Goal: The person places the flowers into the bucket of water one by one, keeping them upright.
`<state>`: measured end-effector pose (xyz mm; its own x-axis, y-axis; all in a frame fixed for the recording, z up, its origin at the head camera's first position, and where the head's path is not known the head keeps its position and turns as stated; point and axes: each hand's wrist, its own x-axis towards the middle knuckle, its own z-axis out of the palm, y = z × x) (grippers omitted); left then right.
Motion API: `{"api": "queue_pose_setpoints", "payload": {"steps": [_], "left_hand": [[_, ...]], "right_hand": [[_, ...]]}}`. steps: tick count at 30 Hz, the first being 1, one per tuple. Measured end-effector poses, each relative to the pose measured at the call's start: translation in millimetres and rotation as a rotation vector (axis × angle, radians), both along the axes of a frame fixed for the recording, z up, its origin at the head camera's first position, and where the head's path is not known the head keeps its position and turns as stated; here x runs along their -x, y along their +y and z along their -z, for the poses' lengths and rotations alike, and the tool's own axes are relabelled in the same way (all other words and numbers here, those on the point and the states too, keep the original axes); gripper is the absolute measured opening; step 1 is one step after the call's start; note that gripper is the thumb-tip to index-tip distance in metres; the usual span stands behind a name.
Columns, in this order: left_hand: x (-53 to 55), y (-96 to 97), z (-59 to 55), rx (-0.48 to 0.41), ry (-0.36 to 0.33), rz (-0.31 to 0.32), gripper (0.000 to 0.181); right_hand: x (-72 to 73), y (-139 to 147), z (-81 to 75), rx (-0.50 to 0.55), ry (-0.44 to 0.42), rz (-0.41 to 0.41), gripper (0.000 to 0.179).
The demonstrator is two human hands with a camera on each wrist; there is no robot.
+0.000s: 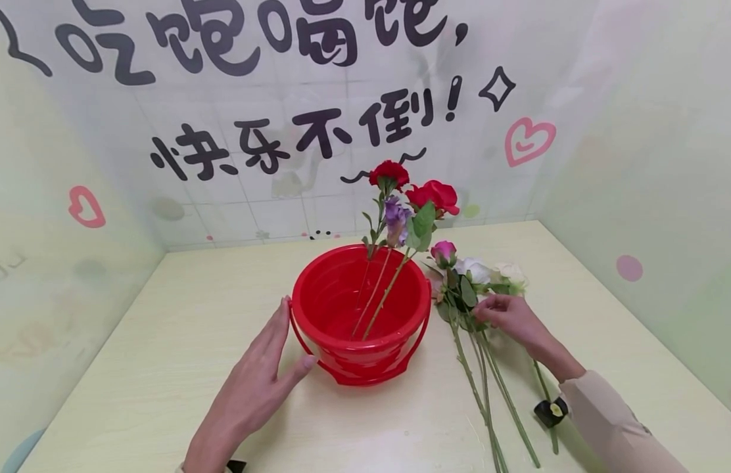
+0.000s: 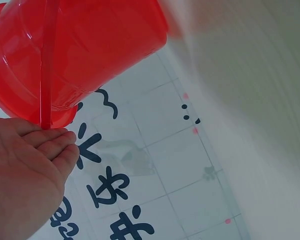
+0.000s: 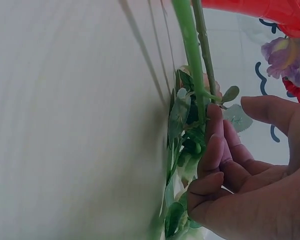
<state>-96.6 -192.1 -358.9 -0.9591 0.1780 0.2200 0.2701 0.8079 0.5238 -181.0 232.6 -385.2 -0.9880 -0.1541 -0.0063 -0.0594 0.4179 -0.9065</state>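
A red bucket (image 1: 361, 315) stands on the table with several flowers leaning in it: a red carnation (image 1: 389, 173), a purple flower (image 1: 396, 220) and a red rose (image 1: 434, 197). My left hand (image 1: 253, 374) rests its straight fingertips against the bucket's left side, by the handle (image 2: 47, 65). Over the loose flowers on the right, my right hand (image 1: 519, 325) reaches in among the green stems (image 3: 191, 55). In the right wrist view its fingers bend loosely beside the stems, touching one, while the thumb stands apart from them.
Right of the bucket lie a pink rosebud (image 1: 444, 253), a white flower (image 1: 474, 270) and a cream one (image 1: 510, 273), stems toward the front edge. A black object (image 1: 550, 412) sits on one stem by the right sleeve. Walls with printed lettering enclose the table (image 1: 212, 309).
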Motion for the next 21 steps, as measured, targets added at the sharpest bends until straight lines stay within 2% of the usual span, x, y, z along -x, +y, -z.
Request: {"api": "queue_pose_setpoints", "payload": {"steps": [11,21], "left_hand": [[0.8,-0.4,0.5,-0.001,0.015,0.003,0.096],[0.7,-0.1,-0.5,0.003,0.002,-0.004,0.097]], "right_hand": [[0.4,-2.3,2.0,0.0,0.016,-0.026,0.016],[2.0,-6.0,5.2,-0.056,0.049,-0.018,0.011]]}}
